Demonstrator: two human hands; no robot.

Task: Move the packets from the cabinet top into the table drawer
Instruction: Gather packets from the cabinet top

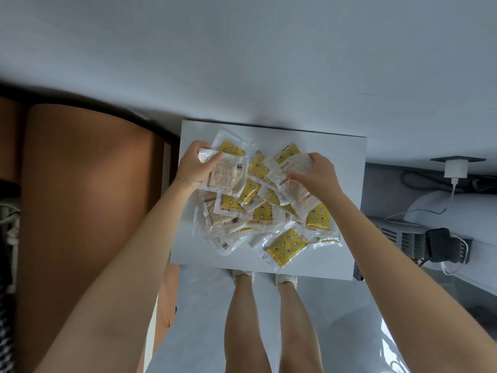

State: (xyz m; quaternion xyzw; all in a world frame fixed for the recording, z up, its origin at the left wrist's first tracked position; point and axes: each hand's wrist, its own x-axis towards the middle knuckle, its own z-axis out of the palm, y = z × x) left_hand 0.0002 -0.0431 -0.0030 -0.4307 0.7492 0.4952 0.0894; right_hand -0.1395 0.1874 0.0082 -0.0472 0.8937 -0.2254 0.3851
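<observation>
Head view: heap of yellow-printed packets (265,203) on white cabinet top (347,184). Left hand (192,164) grasping one packet (224,173); right hand (318,172) pinching another (291,181). Step: gathering. Next: lift both clear, carry to drawer, unseen.

A white charger (455,169) hangs plugged in at the right, its cable (441,208) trailing down. Below it a black adapter (441,244) sits on a power strip (403,236). A brown panel (80,197) fills the left.
</observation>
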